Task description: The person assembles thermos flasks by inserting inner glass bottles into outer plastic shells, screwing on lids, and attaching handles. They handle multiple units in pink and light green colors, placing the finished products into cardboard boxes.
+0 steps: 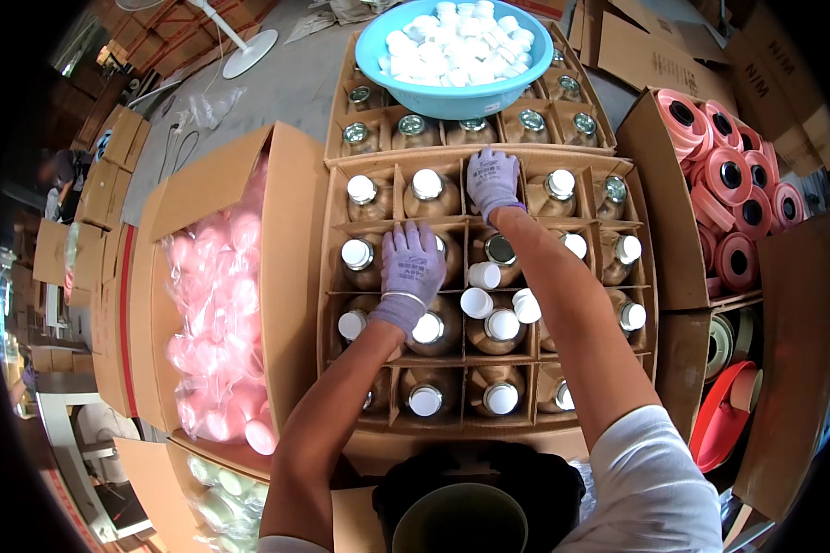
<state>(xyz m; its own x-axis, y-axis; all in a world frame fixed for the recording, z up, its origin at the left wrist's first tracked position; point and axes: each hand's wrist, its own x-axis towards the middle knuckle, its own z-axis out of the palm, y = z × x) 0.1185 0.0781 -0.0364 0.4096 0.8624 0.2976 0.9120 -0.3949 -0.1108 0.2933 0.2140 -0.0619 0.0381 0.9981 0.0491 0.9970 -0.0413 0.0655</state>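
Observation:
A divided cardboard box (482, 427) in front of me holds clear glass bottles in its compartments. Most have white caps (425, 400); a bottle in the middle (500, 249) and one at the far right (615, 190) show silvery tops. My left hand (413, 270), in a grey-purple glove, lies fingers stretched over the left-middle bottles, beside a white cap partly covered by it. My right hand (494, 180), gloved alike, is curled down over a far-row compartment; what its fingers close on is hidden. Loose white caps (477, 303) lie among the bottle tops near the middle.
A turquoise basin (452, 103) full of white caps rests on another bottle box behind. Left stands an open carton (277, 276) of bagged pink parts (217, 313). Cartons on the right hold pink ring-shaped parts (729, 175) and a red strap-like piece (715, 419).

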